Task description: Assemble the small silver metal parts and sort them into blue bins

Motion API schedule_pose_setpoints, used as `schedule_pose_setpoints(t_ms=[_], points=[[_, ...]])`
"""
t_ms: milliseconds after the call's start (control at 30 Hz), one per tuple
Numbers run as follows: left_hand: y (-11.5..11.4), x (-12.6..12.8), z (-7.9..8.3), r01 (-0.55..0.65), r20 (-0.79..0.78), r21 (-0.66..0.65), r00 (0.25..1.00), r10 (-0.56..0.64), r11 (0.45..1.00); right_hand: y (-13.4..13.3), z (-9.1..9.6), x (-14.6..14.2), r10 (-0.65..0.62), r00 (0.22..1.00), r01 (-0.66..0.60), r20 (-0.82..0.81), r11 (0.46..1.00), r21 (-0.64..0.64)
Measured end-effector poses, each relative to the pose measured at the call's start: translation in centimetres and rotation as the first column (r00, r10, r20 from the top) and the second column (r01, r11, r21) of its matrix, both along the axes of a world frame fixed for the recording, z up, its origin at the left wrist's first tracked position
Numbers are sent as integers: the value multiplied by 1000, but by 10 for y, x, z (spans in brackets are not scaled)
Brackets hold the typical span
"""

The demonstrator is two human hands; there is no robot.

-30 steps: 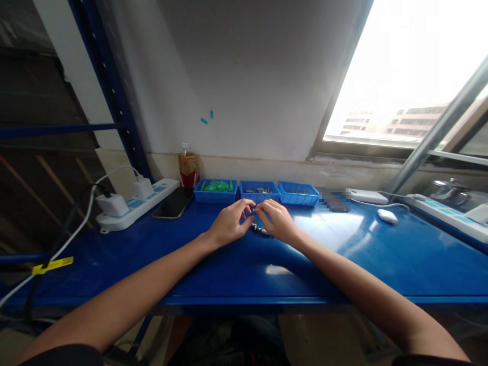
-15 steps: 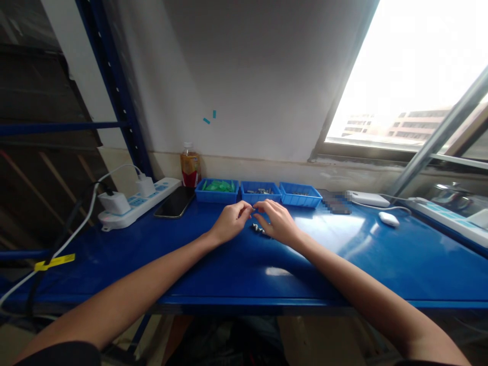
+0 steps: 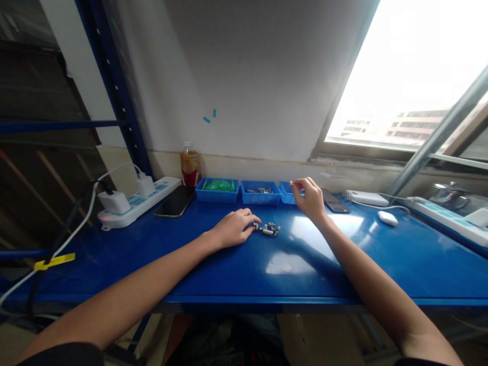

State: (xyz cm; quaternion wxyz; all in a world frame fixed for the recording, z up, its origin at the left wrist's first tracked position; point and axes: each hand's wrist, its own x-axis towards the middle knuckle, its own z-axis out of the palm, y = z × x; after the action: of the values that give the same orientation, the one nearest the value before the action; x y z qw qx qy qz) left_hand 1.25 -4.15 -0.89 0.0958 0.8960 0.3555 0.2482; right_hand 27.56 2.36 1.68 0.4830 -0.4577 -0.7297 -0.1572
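Observation:
My left hand (image 3: 234, 229) rests on the blue table (image 3: 213, 269), fingers curled, its fingertips touching the left end of a small pile of metal screws (image 3: 267, 229). My right hand (image 3: 310, 197) is raised over the right blue bin (image 3: 286, 192), pinching a small metal piece between thumb and fingers. The middle blue bin (image 3: 261, 193) holds several metal parts. The left blue bin (image 3: 217, 190) holds green pieces.
An orange drink bottle (image 3: 189, 165) stands at the wall. A dark phone (image 3: 175, 202) and a white power strip (image 3: 133, 206) with chargers lie at left. Another phone (image 3: 334, 202), a white box (image 3: 366, 197), a white mouse (image 3: 388, 217) and a second strip (image 3: 450, 219) lie at right.
My right hand left the screw pile and moved up and right to the right bin with a small piece. My left hand dropped onto the table beside the pile.

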Motion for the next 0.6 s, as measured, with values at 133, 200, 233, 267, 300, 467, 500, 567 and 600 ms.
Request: schedule_pose_setpoints(t_ms=[133, 200, 233, 267, 300, 467, 500, 567, 600], points=[[1, -2, 1, -49, -49, -7, 998, 48, 999, 25, -13, 34, -210, 977, 209, -16, 976, -69], [2, -2, 0, -68, -47, -2, 997, 67, 998, 34, -21, 46, -281, 960, 280, 5, 955, -103], [2, -2, -1, -75, -43, 2, 996, 75, 997, 37, -25, 50, -311, 950, 311, 20, 943, -120], [3, -2, -1, -83, -41, 6, 996, 83, 997, 39, -28, 54, -338, 941, 339, 36, 930, -138], [3, -2, -2, -94, -39, 13, 995, 94, 996, 41, -32, 56, -358, 932, 362, 53, 919, -155], [4, -1, -2, -185, -81, 54, 979, 189, 981, 43, -36, 57, -399, 912, 409, 91, 895, -177], [5, -1, -2, -203, -89, 62, 974, 208, 977, 42, -35, 53, -397, 913, 408, 97, 897, -172], [6, -2, -3, -223, -96, 75, 969, 229, 972, 37, -31, 41, -353, 929, 367, 112, 917, -158], [6, -2, -3, -227, -97, 80, 967, 234, 971, 33, -29, 32, -302, 945, 319, 124, 935, -153]])
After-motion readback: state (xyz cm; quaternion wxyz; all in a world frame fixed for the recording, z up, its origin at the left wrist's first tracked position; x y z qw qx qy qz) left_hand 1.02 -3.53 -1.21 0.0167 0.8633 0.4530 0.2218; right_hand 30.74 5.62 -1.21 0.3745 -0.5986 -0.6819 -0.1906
